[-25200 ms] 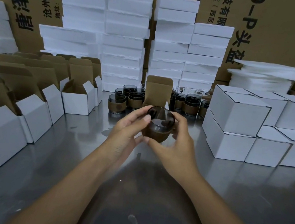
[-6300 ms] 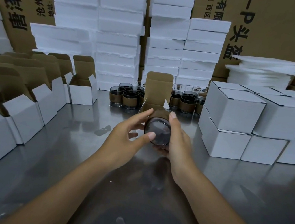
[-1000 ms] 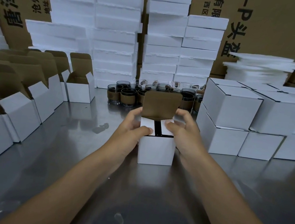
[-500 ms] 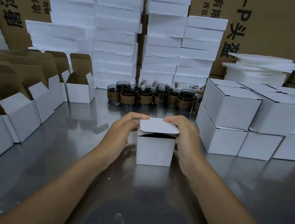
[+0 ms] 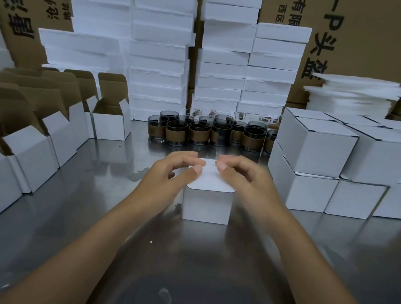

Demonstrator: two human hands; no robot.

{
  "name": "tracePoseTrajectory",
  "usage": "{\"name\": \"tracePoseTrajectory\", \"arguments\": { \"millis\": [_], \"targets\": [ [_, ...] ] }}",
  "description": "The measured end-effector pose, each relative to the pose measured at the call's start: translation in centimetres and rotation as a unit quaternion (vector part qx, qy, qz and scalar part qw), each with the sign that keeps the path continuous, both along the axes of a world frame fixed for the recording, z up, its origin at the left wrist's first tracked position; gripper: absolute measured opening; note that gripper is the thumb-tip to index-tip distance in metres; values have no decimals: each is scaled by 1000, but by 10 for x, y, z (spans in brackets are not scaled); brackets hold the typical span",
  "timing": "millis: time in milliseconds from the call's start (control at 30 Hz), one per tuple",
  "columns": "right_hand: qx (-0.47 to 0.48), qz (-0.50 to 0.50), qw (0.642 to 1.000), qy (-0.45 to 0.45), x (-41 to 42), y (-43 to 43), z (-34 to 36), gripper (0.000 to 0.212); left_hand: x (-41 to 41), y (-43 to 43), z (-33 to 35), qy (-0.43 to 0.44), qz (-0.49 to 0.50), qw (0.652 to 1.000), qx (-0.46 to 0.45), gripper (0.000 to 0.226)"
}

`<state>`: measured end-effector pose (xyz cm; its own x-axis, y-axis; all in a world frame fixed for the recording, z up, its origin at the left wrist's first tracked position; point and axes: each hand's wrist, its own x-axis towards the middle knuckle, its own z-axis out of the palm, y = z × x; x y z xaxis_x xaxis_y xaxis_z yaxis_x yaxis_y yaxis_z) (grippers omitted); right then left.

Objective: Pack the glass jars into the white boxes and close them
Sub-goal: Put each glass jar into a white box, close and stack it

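- The white box [image 5: 206, 205] stands on the metal table [image 5: 203, 268], in the middle and close to the person, with its lid [image 5: 214, 183] lying flat on top.
- The left hand [image 5: 168, 173] is at the lid's left side. Its fingers are loosely bent and close together, and the thumb [image 5: 192, 172] lies on the lid.
- The right hand [image 5: 244, 178] is at the lid's right side. Its fingers [image 5: 220, 166] are curled, with the tips touching the far part of the lid.
- Neither hand wraps round the box. They may be pressing on the lid rather than just resting there, but I cannot tell.
- The glass jars [image 5: 199, 133], banded in brown, stand grouped behind the box.
- Open boxes [image 5: 110, 123] line the left side.
- Closed boxes [image 5: 316, 145] are stacked on the right.
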<state>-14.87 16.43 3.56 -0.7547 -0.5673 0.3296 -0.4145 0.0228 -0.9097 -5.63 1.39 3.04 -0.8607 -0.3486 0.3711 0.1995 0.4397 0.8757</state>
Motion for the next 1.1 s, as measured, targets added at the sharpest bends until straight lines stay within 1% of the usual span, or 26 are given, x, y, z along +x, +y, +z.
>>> {"name": "tracePoseTrajectory", "arguments": {
  "millis": [100, 133, 200, 400, 467, 567, 600, 633, 700, 733, 767, 900, 1100],
  "targets": [
    [47, 36, 998, 33, 2, 4, 2, 39, 5, -6, 0, -28, -52, 998, -20, 27],
    [54, 42, 997, 39, 3, 5, 3, 47, 7, -7, 1, -41, -66, 997, -30, 33],
    [53, 45, 996, 48, 3, 6, 3, 54, 8, -8, 1, -55, -79, 995, -35, 41],
    [54, 31, 994, 89, 2, 6, -1, 52, 6, -12, 2, -47, -73, 996, -35, 51],
    [60, 27, 992, 104, 1, 6, -3, 48, 6, -11, 1, -34, -67, 997, -34, 50],
    [89, 10, 985, 148, 0, 6, -5, 35, 5, -9, -1, -8, -52, 998, -27, 52],
    [102, 4, 981, 163, 0, 5, -6, 35, 4, -9, -1, -5, -46, 999, -26, 53],
    [113, 2, 978, 178, 1, 5, -6, 41, 4, -9, -2, -5, -42, 999, -26, 53],
    [122, -2, 973, 196, 2, 3, -7, 56, 3, -7, -2, -4, -39, 999, -21, 52],
    [119, -6, 973, 197, 3, 2, -6, 59, 2, -6, -1, 0, -39, 999, -14, 51],
    [109, -12, 975, 194, 3, 1, -6, 58, 2, -5, -1, 6, -39, 999, -2, 49],
    [67, -37, 984, 164, 5, -3, -4, 40, 1, -1, 3, 18, -23, 1000, 6, 44],
    [71, -44, 982, 169, 3, -5, -6, 37, 1, -1, 3, 21, -12, 1000, -5, 43]
  ]
}}
